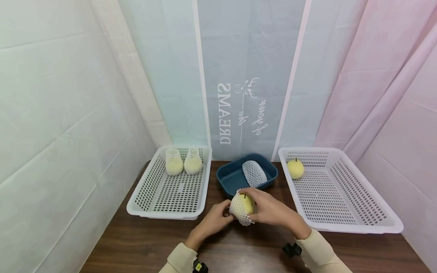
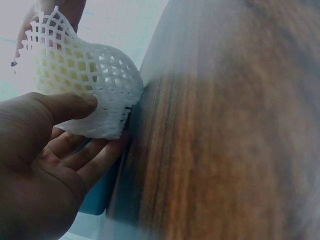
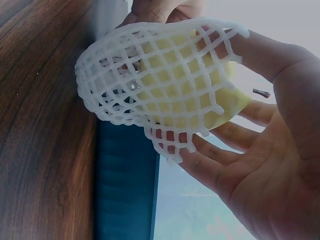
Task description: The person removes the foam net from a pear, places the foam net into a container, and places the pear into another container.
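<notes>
A yellow pear [image 1: 249, 204] with a dark stem sits partly inside a white foam net sleeve [image 1: 238, 211], above the table in front of the blue bin. My right hand [image 1: 269, 206] grips the pear and the sleeve's open edge, thumb on one side and fingers on the other. My left hand [image 1: 216, 219] pinches the sleeve's other end between thumb and fingers, as the left wrist view shows. In the right wrist view the stem end of the pear [image 3: 232, 106] sticks out of the net toward my right palm.
A blue bin [image 1: 228, 176] behind my hands holds another foam net sleeve [image 1: 254, 173]. In the left white basket [image 1: 136, 212] stand two sleeved pears [image 1: 174, 165]. The right white basket [image 1: 345, 201] contains one bare pear [image 1: 295, 169]. Curtains hang behind the wooden table [image 1: 143, 242].
</notes>
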Tool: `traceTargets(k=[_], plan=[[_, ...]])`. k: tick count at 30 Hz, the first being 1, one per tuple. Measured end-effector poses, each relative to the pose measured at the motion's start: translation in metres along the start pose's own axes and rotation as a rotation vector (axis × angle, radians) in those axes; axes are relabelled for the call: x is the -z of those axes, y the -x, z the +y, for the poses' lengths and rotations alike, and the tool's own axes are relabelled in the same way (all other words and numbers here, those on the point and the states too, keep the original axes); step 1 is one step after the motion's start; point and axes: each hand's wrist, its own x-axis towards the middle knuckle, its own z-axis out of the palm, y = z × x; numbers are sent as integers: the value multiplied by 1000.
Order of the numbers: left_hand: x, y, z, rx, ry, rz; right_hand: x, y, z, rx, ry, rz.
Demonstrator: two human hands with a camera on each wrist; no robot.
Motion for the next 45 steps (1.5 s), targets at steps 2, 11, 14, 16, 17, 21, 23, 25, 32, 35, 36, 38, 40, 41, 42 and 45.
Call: traceTargets(k=[2, 11, 14, 16, 17, 21, 23, 25, 32, 35, 36, 38, 40, 41, 42, 45], plan=[[0, 0, 0, -8, -8, 8, 0, 0, 0, 3, -1, 3], [1, 0, 0, -25, -54, 50, 3, 0, 0, -5, -23, 3], [2, 0, 1, -20, -60, 58, 4, 0, -1, -4, -33, 4], [2, 1, 1, -16, -61, 61, 4, 0, -1, -3, -35, 4], [2, 1, 2, -11, -62, 63, 4, 0, -1, -2, -35, 5], [2, 2, 2, -11, -63, 71, 5, -1, -1, 0, -21, 5], [3, 2, 3, -7, -60, 74, 6, -2, -2, -1, -9, 6], [3, 2, 3, -2, -54, 74, 7, -2, -2, -4, -3, 8], [4, 2, 4, 20, -22, 62, 10, -3, -1, -3, 5, 15], [4, 1, 3, 9, -15, 64, 11, -3, 0, 9, 7, 21], [4, 1, 3, 4, -15, 66, 11, -3, 0, 14, 7, 24], [4, 1, 2, 0, -9, 66, 12, -3, 0, 23, 5, 26], [4, 1, 2, 3, -1, 65, 12, -4, 1, 32, 2, 29], [4, 1, 2, 8, 3, 64, 13, -4, 1, 33, -3, 29], [4, 1, 2, 11, 7, 64, 14, -4, 0, 34, -3, 30], [4, 2, 1, 19, 20, 58, 17, -5, -1, 33, 1, 37]])
